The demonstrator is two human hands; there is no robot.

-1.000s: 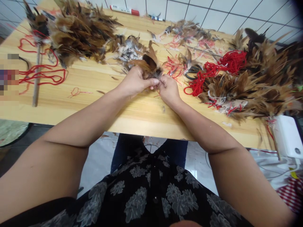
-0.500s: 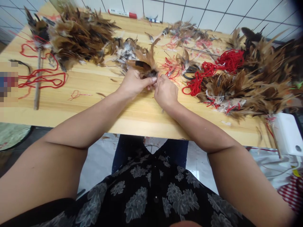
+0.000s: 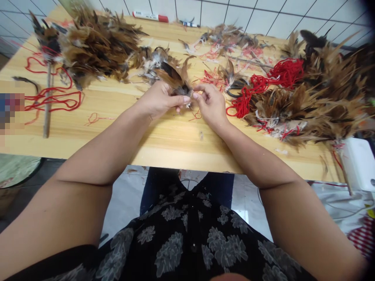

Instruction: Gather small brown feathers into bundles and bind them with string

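A small bunch of brown and black feathers (image 3: 181, 80) is pinched at its base between the thumb and fingers of my left hand (image 3: 159, 100), tips pointing up and away. Pale quill ends show just below the left thumb. My right hand (image 3: 212, 103) is close against the right side of the bunch, thumb and forefinger pressed together. Whatever lies between those fingertips is too small to make out. A thin loop of red thread (image 3: 197, 114) shows beneath, between the two hands. Right of my right hand lies a tangle of red cord (image 3: 243, 103) beside black-handled scissors (image 3: 234, 93).
Large feather heaps lie at the left (image 3: 96, 50) and right (image 3: 287, 105) of the wooden table (image 3: 170, 144). Feather scraps (image 3: 225, 35) and a red-capped marker (image 3: 149, 16) are along the back. A stick (image 3: 47, 105) lies at left amid red cord. A white device (image 3: 360, 164) sits at right.
My right hand has drawn slightly right and turned, its fingers more visible. The quill ends and the red thread loop now show. My left hand still holds the feather bunch.
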